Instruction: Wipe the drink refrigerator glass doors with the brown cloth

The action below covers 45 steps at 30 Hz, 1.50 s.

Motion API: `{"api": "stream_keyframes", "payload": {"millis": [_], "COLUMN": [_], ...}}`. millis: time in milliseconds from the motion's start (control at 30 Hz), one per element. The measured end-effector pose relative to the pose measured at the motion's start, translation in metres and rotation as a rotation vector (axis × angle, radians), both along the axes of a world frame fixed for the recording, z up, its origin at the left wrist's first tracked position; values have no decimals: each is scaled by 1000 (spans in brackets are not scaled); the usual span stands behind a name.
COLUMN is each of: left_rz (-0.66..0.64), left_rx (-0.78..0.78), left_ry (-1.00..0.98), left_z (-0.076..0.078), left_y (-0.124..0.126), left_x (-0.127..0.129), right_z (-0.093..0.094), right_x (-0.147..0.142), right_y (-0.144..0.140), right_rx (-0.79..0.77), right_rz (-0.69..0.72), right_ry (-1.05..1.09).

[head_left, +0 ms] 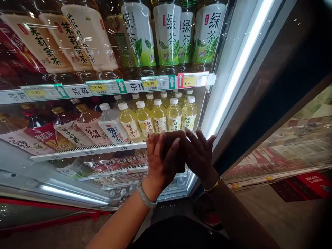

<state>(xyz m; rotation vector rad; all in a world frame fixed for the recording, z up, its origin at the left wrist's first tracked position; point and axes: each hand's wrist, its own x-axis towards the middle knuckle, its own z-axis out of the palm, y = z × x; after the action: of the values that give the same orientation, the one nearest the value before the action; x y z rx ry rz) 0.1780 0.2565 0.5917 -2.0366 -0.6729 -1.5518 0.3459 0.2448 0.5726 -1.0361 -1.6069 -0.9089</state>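
My left hand and my right hand are raised together in front of an open drinks fridge, palms against each other, fingers straight and slightly spread. Neither hand holds anything. The left wrist carries a pale bangle, the right a gold bracelet. Just behind the fingertips stands a row of yellow drink bottles with white caps on the middle shelf. Green tea bottles fill the shelf above.
Price tags reading 2.50 run along the upper shelf rail. Pale tea bottles and red-labelled bottles fill the left side. A lit strip marks the fridge's right frame. Another glass case lies at the right.
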Motion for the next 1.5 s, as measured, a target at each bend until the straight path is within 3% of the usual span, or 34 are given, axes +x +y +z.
{"api": "stream_keyframes", "payload": {"millis": [100, 267, 333, 400, 567, 633, 767, 833, 1067, 1133, 1267, 1333, 1500], "left_rz": [-7, -38, -65, -81, -86, -79, -81, -87, -43, -40, -87, -102, -97], "left_rx": [-45, -78, -61, -45, -51, -50, -39, -42, -52, -42, -87, -117, -99], "left_ry": [-11, 102, 157, 183, 179, 162, 165, 196, 220, 242, 298, 291, 205], "left_z": [-11, -66, -74, -66, -31, -35, -63, -69, -32, -37, -64, -70, -56], "left_y": [-2, -9, -10, -10, -10, -11, -12, -12, -11, -10, -10, -11, -13], "left_x": [18, 18, 16, 18, 32, 36, 33, 29, 23, 21, 12, 10, 19], "right_z": [-4, -12, -16, -20, -34, -41, -57, -62, -57, -56, -62, -65, -62], "right_x": [7, 17, 21, 26, 37, 41, 44, 43, 35, 36, 40, 41, 38], "right_y": [0, -2, -3, -3, 0, 1, -3, -6, -8, -8, -9, -10, -16], "right_rx": [18, 7, -14, -13, 44, 46, 12, -25, -32, -24, -57, -57, -94], "right_rz": [13, -2, 18, 35, 10, -10, 15, 30, 19, 7, -27, -53, -67], "right_ry": [30, 40, 48, 59, 120, 120, 91, 90, 158, 123, 57, 52, 42]}}
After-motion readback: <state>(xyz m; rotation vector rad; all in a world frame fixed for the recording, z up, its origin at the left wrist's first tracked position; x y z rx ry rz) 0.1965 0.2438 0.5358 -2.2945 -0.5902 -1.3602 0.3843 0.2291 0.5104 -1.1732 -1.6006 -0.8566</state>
